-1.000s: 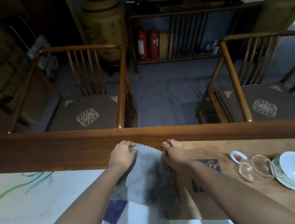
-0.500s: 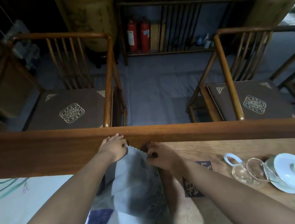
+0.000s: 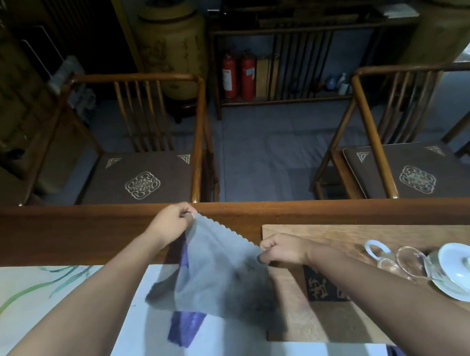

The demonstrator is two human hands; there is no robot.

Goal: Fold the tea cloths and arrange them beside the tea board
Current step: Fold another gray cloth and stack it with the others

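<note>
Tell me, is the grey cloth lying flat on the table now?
No. The left hand and right hand pinch the grey cloth by its top corners, lifted.

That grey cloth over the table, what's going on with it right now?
A person is holding the grey cloth up by its scalloped top edge, the left hand pinching one corner and the right hand the other, so it hangs spread above the table. A purple cloth lies beneath it. The tea board sits to the right with a lidded white cup and glass pitcher. No fold is made yet.
</note>
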